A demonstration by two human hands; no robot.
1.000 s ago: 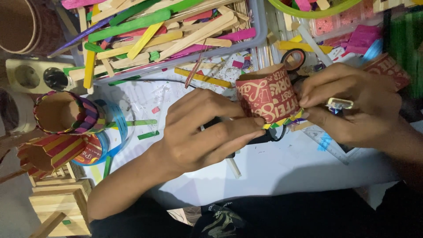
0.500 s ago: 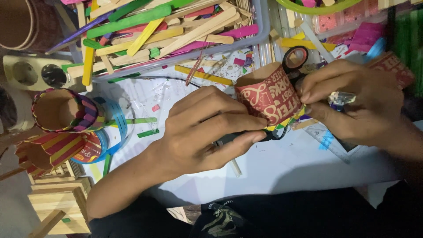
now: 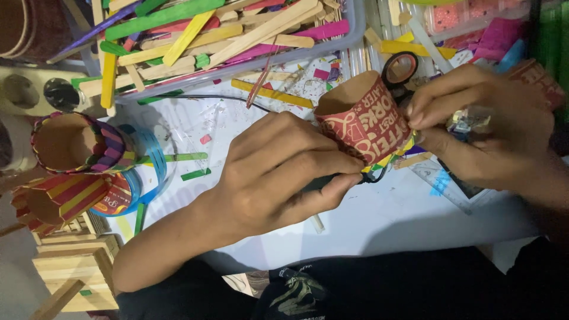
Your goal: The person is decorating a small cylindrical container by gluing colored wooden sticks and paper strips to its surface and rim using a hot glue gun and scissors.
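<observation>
Left hand (image 3: pixel 284 172) closed around a dark tool, thumb and fingers wrapped tight, its nose hidden just beyond the fingertips. Directly past that grip, touching it on the far right side: red paper cup (image 3: pixel 364 121), lying tilted, long axis running from open mouth at upper left toward base at lower right, coloured sticks (image 3: pixel 391 157) along the lower edge. Further right, right hand (image 3: pixel 480 127) pinching the cup's base end, fingertips closed on it. Both hands equally near; cup between them.

- One red paper cup (image 3: pixel 363 121) was held.
- Two stick-covered cups (image 3: pixel 74 142) (image 3: pixel 59 198) lay left.
- One scissors (image 3: pixel 400 70).
- One stick-filled tray (image 3: pixel 355 24).
</observation>
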